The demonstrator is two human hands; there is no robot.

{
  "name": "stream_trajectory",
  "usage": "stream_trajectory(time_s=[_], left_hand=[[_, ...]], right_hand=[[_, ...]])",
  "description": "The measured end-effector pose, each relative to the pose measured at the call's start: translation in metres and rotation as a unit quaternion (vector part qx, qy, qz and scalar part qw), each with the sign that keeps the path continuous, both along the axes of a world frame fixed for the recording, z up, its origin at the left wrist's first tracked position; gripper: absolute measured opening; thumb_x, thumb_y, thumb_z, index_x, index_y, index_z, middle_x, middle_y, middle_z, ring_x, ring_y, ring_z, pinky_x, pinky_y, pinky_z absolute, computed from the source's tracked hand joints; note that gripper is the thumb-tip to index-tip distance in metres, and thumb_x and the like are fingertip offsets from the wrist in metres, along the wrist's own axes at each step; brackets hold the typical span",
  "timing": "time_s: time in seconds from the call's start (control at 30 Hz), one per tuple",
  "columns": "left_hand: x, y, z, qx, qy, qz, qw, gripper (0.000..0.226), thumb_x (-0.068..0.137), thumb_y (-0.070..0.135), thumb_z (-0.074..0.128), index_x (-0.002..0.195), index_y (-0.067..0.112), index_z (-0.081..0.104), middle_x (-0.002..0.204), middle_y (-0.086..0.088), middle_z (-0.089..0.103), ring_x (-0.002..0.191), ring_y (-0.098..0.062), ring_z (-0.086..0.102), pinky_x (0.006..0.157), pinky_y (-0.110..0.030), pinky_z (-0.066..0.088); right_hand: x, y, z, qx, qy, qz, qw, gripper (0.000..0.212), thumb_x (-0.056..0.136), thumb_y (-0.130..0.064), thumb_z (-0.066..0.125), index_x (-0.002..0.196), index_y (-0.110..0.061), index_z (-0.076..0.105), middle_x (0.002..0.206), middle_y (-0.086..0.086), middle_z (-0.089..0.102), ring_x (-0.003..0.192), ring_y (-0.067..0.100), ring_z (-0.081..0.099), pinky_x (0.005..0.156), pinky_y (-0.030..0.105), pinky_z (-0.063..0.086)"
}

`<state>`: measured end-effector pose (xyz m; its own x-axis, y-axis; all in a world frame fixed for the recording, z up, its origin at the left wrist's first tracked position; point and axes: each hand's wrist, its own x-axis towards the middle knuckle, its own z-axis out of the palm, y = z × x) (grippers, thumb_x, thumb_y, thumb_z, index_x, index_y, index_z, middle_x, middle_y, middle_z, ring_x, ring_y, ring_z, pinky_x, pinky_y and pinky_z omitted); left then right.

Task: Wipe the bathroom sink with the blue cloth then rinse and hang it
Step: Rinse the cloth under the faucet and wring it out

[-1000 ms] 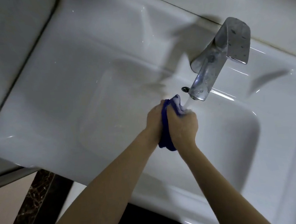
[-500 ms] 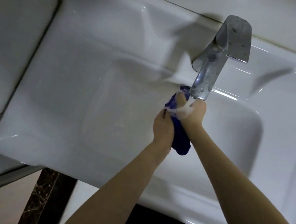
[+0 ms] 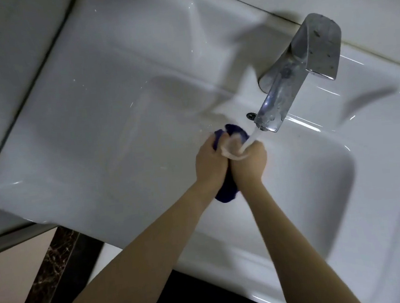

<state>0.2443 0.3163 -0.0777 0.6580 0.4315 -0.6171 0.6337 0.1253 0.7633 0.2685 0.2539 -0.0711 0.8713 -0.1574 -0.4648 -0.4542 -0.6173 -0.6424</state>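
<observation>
The blue cloth (image 3: 226, 192) is bunched between both hands over the basin of the white sink (image 3: 108, 126). My left hand (image 3: 210, 163) grips its left side and my right hand (image 3: 250, 162) grips its right side, knuckles pressed together. A dark blue fold sticks out above the fingers and another hangs below the wrists. Water runs from the spout of the chrome tap (image 3: 294, 78) onto the top of the cloth and my right fingers. Most of the cloth is hidden inside the fists.
A small dark overflow hole (image 3: 251, 115) sits on the back wall of the basin beside the spout. White tiled wall runs behind the sink. A dark marble strip (image 3: 56, 265) and pale floor show below the sink's left front edge.
Both hands slid a little left and down from under the spout, rubbing the cloth. The stream now lands on the top of the cloth and my right fingers.
</observation>
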Motion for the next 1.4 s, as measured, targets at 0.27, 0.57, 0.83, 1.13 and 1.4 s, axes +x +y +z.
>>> stream_trajectory(time_s=[0.27,0.57,0.83,1.13,1.4], left_hand=[[0.007,0.017,-0.016,-0.090,0.071,-0.010,0.993,0.029,0.089,0.031,0.054,0.070,0.011,0.062,0.074,-0.009,0.063,0.073,-0.026,0.058,0.080,-0.042,0.055],[0.007,0.016,-0.016,-0.153,0.107,0.044,0.981,0.027,0.090,0.029,0.060,0.068,0.013,0.065,0.069,-0.007,0.065,0.067,-0.025,0.062,0.066,-0.027,0.052],[-0.003,-0.003,-0.005,-0.118,0.068,-0.038,0.990,0.025,0.096,0.028,0.051,0.092,0.011,0.069,0.088,-0.006,0.066,0.087,-0.029,0.065,0.088,-0.044,0.055],[-0.004,-0.010,-0.003,-0.097,0.087,-0.003,0.992,0.027,0.092,0.025,0.054,0.064,0.023,0.055,0.076,-0.003,0.061,0.073,-0.024,0.056,0.077,-0.038,0.053],[0.000,-0.001,-0.013,-0.178,0.100,0.065,0.977,0.027,0.085,0.031,0.061,0.073,0.009,0.072,0.076,-0.010,0.072,0.078,-0.031,0.068,0.077,-0.035,0.053]], right_hand=[[-0.035,0.010,0.023,0.068,-0.017,-0.011,0.997,0.040,0.092,-0.026,0.055,0.055,-0.016,0.042,0.050,-0.004,0.044,0.046,0.013,0.041,0.048,0.021,0.033],[-0.034,0.003,0.007,0.099,0.010,-0.041,0.994,0.047,0.092,-0.019,0.057,0.050,-0.016,0.035,0.041,-0.008,0.035,0.036,0.006,0.030,0.041,0.020,0.028],[-0.003,-0.011,-0.002,0.078,0.029,-0.100,0.992,0.040,0.087,-0.014,0.056,0.051,-0.015,0.039,0.045,-0.004,0.038,0.046,0.015,0.033,0.050,0.029,0.031],[0.015,-0.014,-0.017,0.084,0.024,-0.109,0.990,0.033,0.084,-0.017,0.058,0.060,0.002,0.043,0.052,0.003,0.042,0.050,0.015,0.036,0.050,0.029,0.034],[-0.013,-0.003,0.001,0.075,0.001,-0.062,0.995,0.041,0.084,-0.028,0.060,0.053,-0.013,0.038,0.049,0.000,0.037,0.044,0.011,0.034,0.047,0.025,0.031]])
